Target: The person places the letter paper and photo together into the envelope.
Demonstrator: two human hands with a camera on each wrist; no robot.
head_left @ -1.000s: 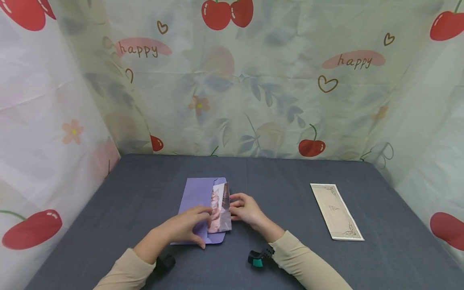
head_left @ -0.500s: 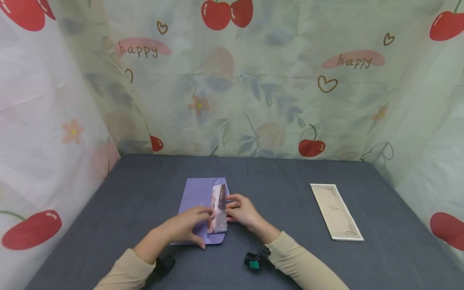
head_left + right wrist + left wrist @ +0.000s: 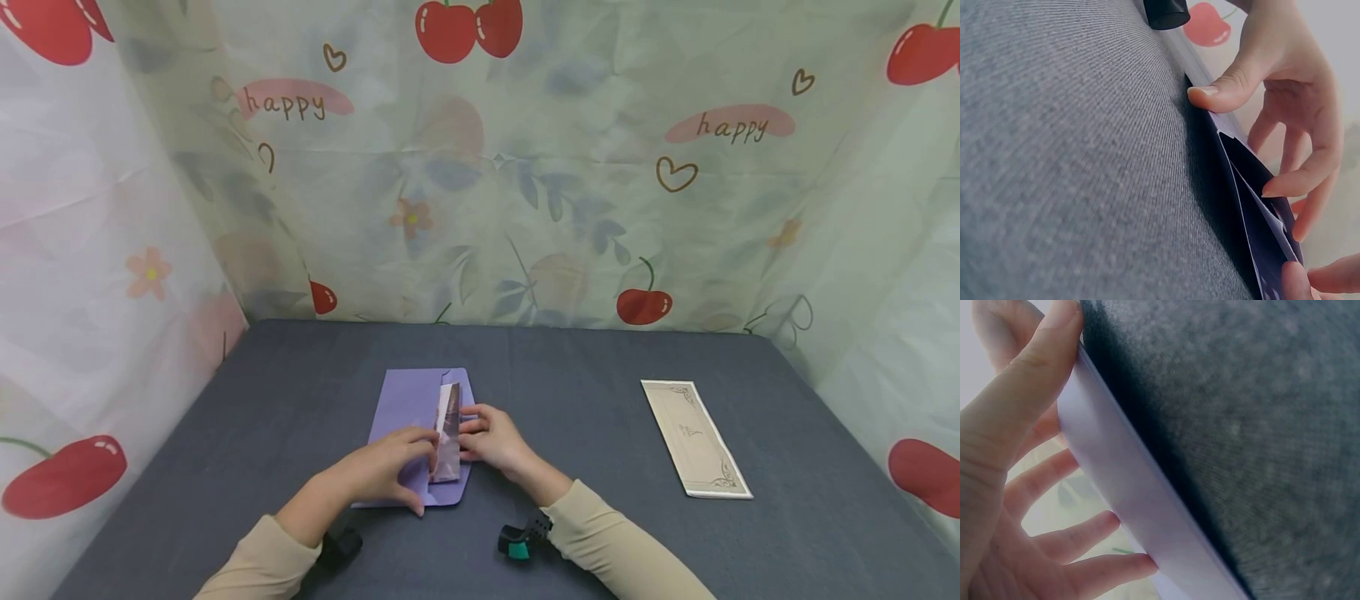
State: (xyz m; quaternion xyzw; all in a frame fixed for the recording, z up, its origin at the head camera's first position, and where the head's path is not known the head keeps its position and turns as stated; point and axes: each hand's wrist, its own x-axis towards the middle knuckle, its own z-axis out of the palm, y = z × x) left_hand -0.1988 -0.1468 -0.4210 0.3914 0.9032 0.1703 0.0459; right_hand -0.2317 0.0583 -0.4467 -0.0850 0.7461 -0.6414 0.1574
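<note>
A purple envelope (image 3: 405,396) lies on the dark table in the head view, its opening to the right. My left hand (image 3: 382,468) holds it down, thumb at the near edge and bent fingers at the lip of the opening. The right wrist view shows that lip raised, with a dark gap (image 3: 1244,156) below it. A glossy picture card (image 3: 449,433) in pink and dark tones sticks partly out of the opening; its left part is hidden in the envelope. My right hand (image 3: 495,439) pinches the card's outer right edge with its fingertips.
A long cream card (image 3: 696,439) with an ornate border lies farther right on the dark cloth-covered table (image 3: 570,375). Black wrist devices hang under both arms; the right one (image 3: 517,542) has a green patch. A cherry-patterned curtain (image 3: 495,208) encloses the table's back and sides.
My right hand has moved left with the picture card, and less of the card now shows outside the envelope. The left hand and the envelope stay in place.
</note>
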